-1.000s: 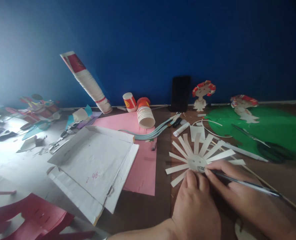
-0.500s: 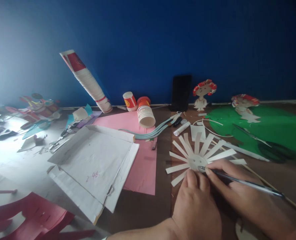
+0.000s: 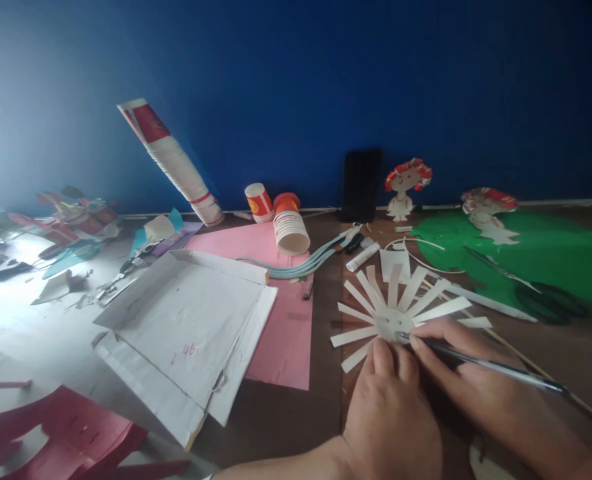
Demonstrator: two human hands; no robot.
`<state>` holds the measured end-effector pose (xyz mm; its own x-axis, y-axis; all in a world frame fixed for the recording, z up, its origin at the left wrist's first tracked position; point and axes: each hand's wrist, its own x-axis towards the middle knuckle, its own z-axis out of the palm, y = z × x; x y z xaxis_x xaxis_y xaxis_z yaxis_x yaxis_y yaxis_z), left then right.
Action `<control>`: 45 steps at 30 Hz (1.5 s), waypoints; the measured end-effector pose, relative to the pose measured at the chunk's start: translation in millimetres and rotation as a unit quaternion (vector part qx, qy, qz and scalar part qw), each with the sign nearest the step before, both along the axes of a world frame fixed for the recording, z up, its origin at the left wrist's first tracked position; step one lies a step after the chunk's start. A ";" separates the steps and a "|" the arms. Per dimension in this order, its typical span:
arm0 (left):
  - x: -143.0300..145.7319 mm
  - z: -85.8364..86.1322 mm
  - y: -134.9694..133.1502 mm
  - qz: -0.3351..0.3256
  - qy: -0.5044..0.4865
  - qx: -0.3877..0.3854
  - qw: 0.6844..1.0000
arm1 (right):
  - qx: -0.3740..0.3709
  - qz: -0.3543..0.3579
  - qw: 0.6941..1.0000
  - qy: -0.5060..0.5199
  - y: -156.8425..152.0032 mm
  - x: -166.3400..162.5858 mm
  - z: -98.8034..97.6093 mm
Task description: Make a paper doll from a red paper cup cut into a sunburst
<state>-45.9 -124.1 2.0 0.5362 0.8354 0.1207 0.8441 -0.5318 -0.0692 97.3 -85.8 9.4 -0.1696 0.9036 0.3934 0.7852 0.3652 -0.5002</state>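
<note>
A white paper cup [image 3: 387,323], cut into strips and spread flat like a sun, lies on the brown table. Two small eyes are drawn on its round centre. Curled fingers of my left hand [image 3: 393,407] press its near edge down; the thumb is hidden. Between thumb and fingers of my right hand [image 3: 469,363] is a pen [image 3: 496,369], its tip touching the round centre below the eyes. Behind the cup lie a small white paper piece [image 3: 395,265] and a white glue stick [image 3: 363,257].
Black-handled scissors [image 3: 551,297] rest on green paper [image 3: 581,250] at right. Two paper figures, one upright [image 3: 400,205], a black phone-like slab [image 3: 361,185] and stacked paper cups [image 3: 292,233] stand along the blue wall. A white box lid [image 3: 176,320] overlaps pink paper [image 3: 286,347] at left.
</note>
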 end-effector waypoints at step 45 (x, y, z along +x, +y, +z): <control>-0.9 -2.5 -1.1 0.001 -0.023 0.032 0.999 | -0.041 -0.004 0.999 0.014 -1.1 2.7 -12.7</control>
